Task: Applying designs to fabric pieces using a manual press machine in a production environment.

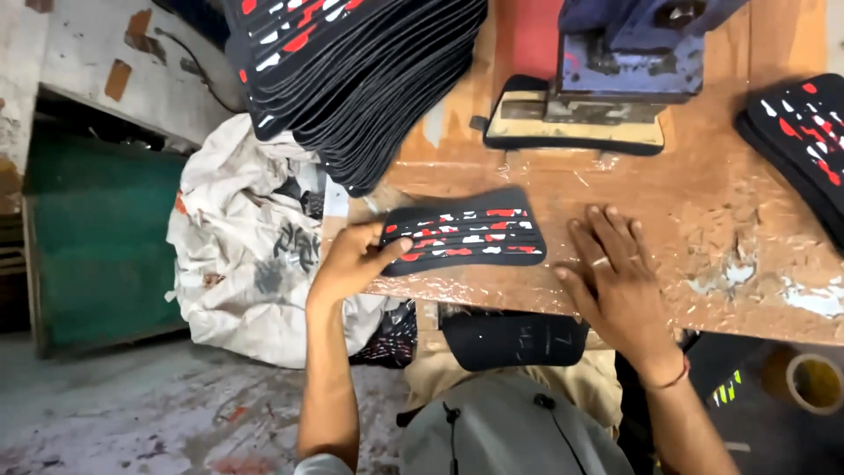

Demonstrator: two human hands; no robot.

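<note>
Nearest the camera, a black curved piece (514,341) lies on the person's lap, just below the edge of the wooden table (703,237). The left hand (352,262) reaches up to the table's near edge and pinches the left end of a black patterned piece (463,232) between thumb and fingers; the thumb lies on top, the other fingers curl beneath it. That piece, black with red and white marks, lies flat on the table near its front edge. Just to its right, not touching it, the right hand (615,277) rests palm down on the bare wood, fingers spread a little, with a ring on one finger and a thread band at the wrist.

Left of the table, on the floor, sits a crumpled white sack (246,237). Farther back on the table stands a blue metal press (629,53) over a pale block with a black base. At the back left leans a tall stack of patterned pieces (352,70); a smaller stack (804,132) lies at the right edge.
</note>
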